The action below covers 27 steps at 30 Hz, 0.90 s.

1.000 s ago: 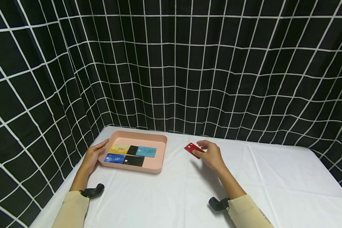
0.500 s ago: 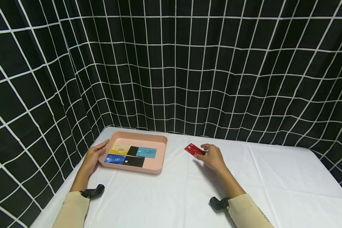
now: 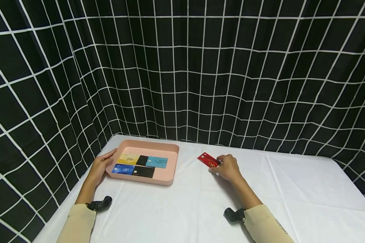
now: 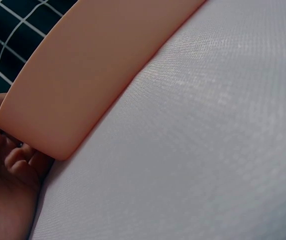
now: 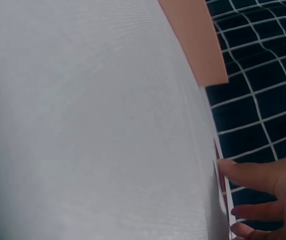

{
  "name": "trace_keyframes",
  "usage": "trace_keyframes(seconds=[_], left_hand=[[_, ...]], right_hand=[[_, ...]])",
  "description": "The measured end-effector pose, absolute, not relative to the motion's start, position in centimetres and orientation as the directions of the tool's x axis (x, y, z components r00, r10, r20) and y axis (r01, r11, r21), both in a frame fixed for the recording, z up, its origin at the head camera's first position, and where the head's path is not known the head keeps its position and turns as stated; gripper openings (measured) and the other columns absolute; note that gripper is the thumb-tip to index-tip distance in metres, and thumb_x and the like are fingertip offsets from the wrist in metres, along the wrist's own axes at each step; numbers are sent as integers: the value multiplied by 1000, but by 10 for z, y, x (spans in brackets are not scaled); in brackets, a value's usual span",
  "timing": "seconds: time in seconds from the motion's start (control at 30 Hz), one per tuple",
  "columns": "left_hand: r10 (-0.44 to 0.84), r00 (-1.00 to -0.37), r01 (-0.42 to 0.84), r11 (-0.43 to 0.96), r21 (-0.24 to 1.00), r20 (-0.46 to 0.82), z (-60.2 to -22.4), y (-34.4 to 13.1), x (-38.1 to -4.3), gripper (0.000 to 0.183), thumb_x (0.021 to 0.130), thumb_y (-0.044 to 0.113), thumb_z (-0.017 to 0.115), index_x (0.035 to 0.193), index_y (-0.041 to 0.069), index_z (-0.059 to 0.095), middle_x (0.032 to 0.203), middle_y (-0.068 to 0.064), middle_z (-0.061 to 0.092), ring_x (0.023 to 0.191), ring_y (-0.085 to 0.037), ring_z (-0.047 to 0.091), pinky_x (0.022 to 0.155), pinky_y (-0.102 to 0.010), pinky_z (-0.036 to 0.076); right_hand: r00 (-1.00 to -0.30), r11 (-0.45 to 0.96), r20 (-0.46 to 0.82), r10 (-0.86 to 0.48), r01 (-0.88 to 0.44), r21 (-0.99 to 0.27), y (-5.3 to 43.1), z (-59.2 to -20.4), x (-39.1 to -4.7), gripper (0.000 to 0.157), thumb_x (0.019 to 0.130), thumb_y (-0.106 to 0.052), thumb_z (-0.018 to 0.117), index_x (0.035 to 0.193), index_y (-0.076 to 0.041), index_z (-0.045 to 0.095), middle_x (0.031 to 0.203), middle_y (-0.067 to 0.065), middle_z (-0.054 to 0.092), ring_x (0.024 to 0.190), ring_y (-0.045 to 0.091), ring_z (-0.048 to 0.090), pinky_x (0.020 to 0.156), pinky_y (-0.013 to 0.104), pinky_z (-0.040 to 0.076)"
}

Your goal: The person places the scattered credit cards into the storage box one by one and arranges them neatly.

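The left hand holds the pink tray at its left side; in the left wrist view several fingers are curled at the tray's corner. Inside the tray lie a yellow card, a blue card, a light blue card and black cards, some overlapping. Right of the tray, the right hand pinches a red card marked VIP by its right end, close over the white cloth. The right wrist view shows this card nearly edge-on at the thumb.
A white cloth covers the table, with creases running through it. A black curtain with a white grid stands behind the table and along its left. Both wrists wear a black device.
The right hand has shifted its fingers on the red card, which has turned slightly so more of its VIP lettering shows. The left hand and the tray stay in place.
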<state>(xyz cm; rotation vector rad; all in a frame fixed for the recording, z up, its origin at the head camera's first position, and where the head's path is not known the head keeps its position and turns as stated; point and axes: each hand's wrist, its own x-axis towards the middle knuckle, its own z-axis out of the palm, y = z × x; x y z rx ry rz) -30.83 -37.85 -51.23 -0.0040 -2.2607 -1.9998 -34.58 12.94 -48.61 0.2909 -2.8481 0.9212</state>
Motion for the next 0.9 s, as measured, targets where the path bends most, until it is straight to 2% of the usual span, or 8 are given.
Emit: trace_keyframes(seconds=[0.33, 0.63, 0.9], left_hand=[[-81, -993, 78, 115, 990, 87, -514, -377, -308, 46, 107, 3, 39, 152, -2, 39, 162, -14, 32, 154, -26, 20, 123, -41, 17], [-79, -993, 80, 140, 987, 91, -513, -378, -308, 46, 107, 4, 39, 152, -2, 39, 162, -14, 32, 154, -26, 18, 124, -43, 16], [-76, -993, 79, 134, 988, 90, -513, -379, -309, 46, 107, 4, 39, 153, -1, 39, 162, -14, 32, 154, -26, 18, 124, -44, 16]], right_hand=[[-979, 807, 166, -119, -193, -558, 131, -490, -346, 54, 75, -18, 87, 114, 13, 67, 101, 26, 59, 100, 42, 52, 86, 51, 41], [-982, 803, 154, -107, -176, -569, 131, -490, -346, 42, 78, -15, 85, 107, 10, 68, 100, 23, 57, 100, 40, 50, 86, 50, 40], [-983, 794, 156, -97, -171, -583, 131, -489, -346, 44, 76, -15, 86, 107, 9, 67, 100, 23, 57, 100, 41, 50, 87, 51, 40]])
